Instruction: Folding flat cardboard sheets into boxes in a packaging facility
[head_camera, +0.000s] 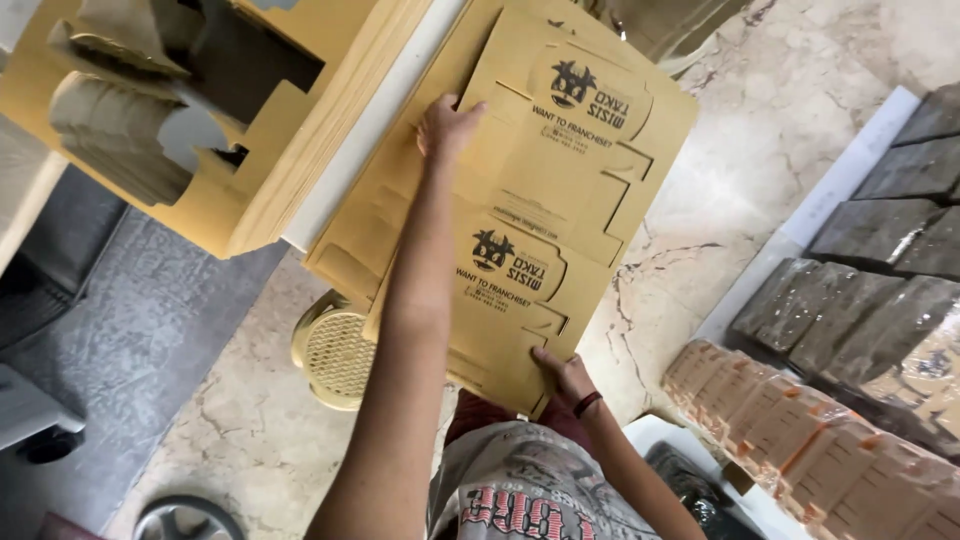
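A large flat sheet of brown die-cut cardboard (560, 200), printed with two dark logos, lies on top of a stack of like sheets (340, 260). My left hand (447, 125) reaches far forward and grips the sheet's left edge near its far end. My right hand (568, 373), with a dark band on the wrist, holds the sheet's near corner, thumb on top.
A second stack of cut cardboard with holes (180, 120) sits to the left, beside a white table edge (370, 130). A yellow plastic stool (335, 350) stands below. Wrapped bundles of folded brown boxes (800, 440) and grey paving blocks (880, 250) lie at right on a marble floor.
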